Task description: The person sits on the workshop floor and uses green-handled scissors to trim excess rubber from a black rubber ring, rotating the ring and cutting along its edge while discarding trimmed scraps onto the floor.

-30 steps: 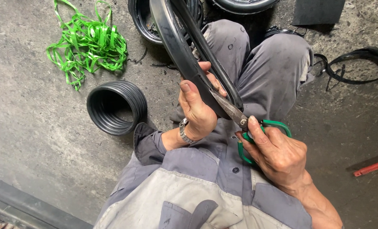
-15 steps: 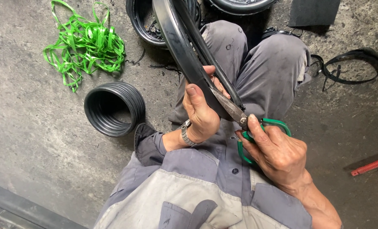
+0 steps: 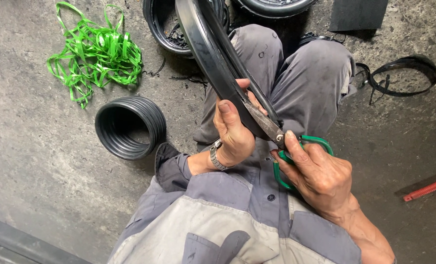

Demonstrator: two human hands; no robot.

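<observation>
My left hand (image 3: 233,132) grips a long curved black rubber strip (image 3: 208,49) that rises from my lap toward the top of the view. My right hand (image 3: 320,176) holds green-handled scissors (image 3: 281,144), fingers through the loops. The rusty blades lie against the strip just beside my left thumb. Both hands are over my grey-trousered knees. A metal watch band sits on my left wrist.
A stack of black rubber rings (image 3: 130,127) stands on the concrete floor at left. A tangle of green strapping (image 3: 95,54) lies beyond it. Black tyre-like rings (image 3: 164,24) sit at the top, a black rubber loop (image 3: 403,76) at right, a red rod (image 3: 428,188) at far right.
The hands, strip and scissors have barely shifted; the blades stay against the strip near my left thumb.
</observation>
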